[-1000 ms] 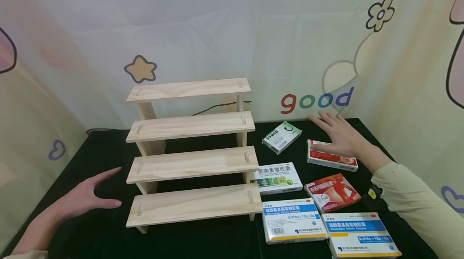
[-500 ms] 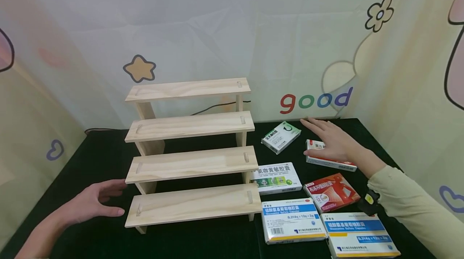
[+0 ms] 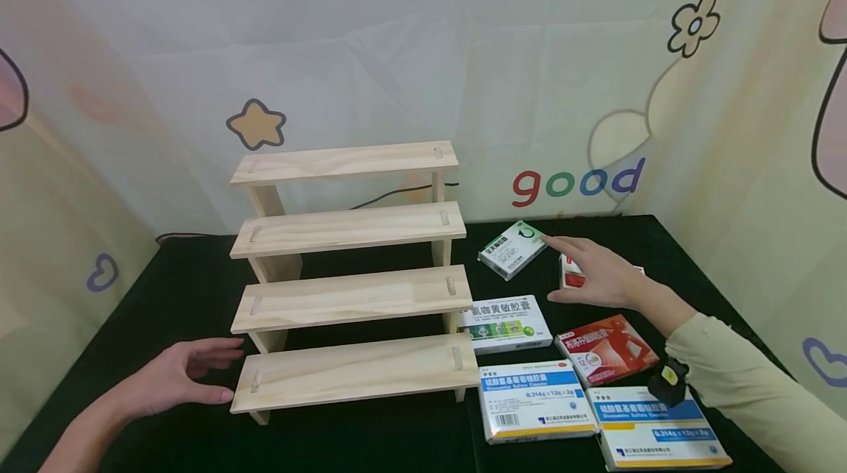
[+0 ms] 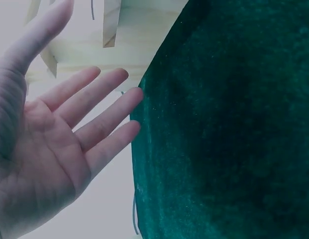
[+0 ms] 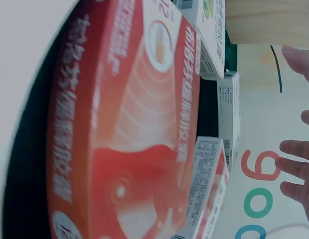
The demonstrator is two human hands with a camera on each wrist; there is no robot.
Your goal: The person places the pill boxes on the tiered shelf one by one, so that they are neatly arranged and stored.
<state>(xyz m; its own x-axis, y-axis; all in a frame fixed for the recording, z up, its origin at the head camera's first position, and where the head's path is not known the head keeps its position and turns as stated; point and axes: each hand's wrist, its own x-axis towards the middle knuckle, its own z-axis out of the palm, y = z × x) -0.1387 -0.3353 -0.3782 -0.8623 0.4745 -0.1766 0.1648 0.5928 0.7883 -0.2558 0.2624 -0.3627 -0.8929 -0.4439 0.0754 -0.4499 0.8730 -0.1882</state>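
Since the earlier frames, the right grip has shifted leftward and toward the person, and the left grip has advanced rightward to the wooden rack; the rack and boxes have kept their positions. The left grip is spread, palm bare, with its fingertips just beside the rack's left end; contact cannot be determined. The right grip is spread, holding nothing, above the red-and-white box, which it partly hides. Immediately left of its fingertips lies the green-and-white box. Nearer the person than the right grip, on the bench, lie the white-and-green box, the red box, the left blue-and-white box and the right blue-and-white box.
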